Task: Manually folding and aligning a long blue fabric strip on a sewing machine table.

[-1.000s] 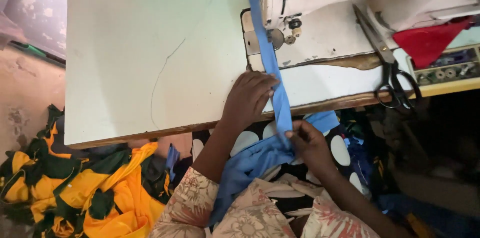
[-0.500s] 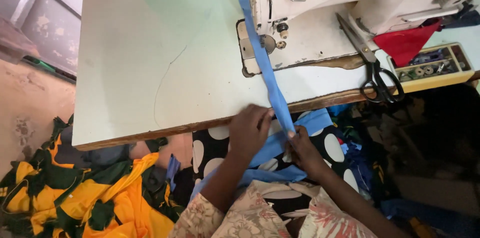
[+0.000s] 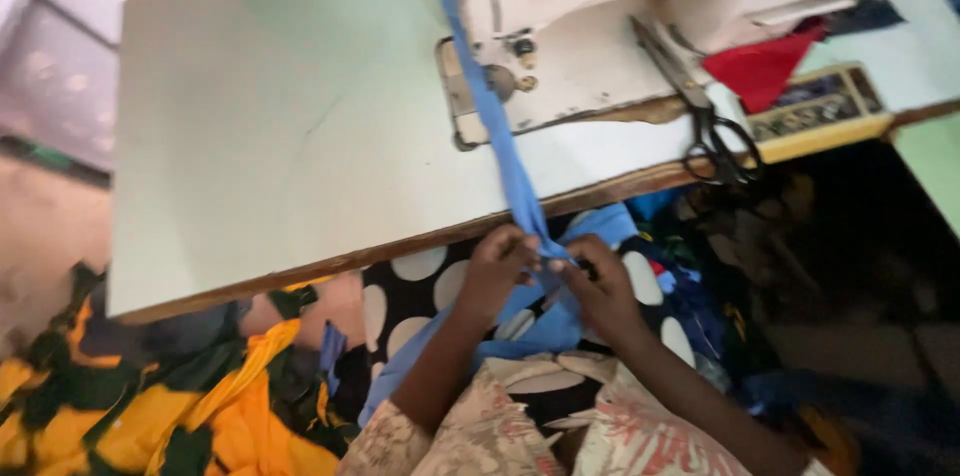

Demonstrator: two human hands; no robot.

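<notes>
A long blue fabric strip (image 3: 497, 126) is shown stretched taut from the top of the view, across the bed of the cream sewing machine (image 3: 600, 26) and over the front edge of the pale green counter (image 3: 280, 136). The strip is narrow and flat on the machine bed, looks folded along its length, and widens into loose blue folds below the counter edge, where it is gathered in the lap. The left hand (image 3: 497, 271) and the right hand (image 3: 600, 286) are seen close together just under the counter edge, both pinched on the strip at the point where it leaves the counter. Black-handled scissors (image 3: 700, 106) are laid on the machine bed, well apart from the hands, with a red cloth piece (image 3: 765, 66) just beside them. A yellow, green and black printed cloth (image 3: 170, 406) is heaped on the floor at the left, and a black fabric with pale spots (image 3: 410, 291) is visible beneath the counter edge.

Compared with the view half a second before, the hands have been drawn lower, off the counter edge and toward the lap, and brought nearer each other; the strip has stayed taut along the same line, and the scissors are unmoved
</notes>
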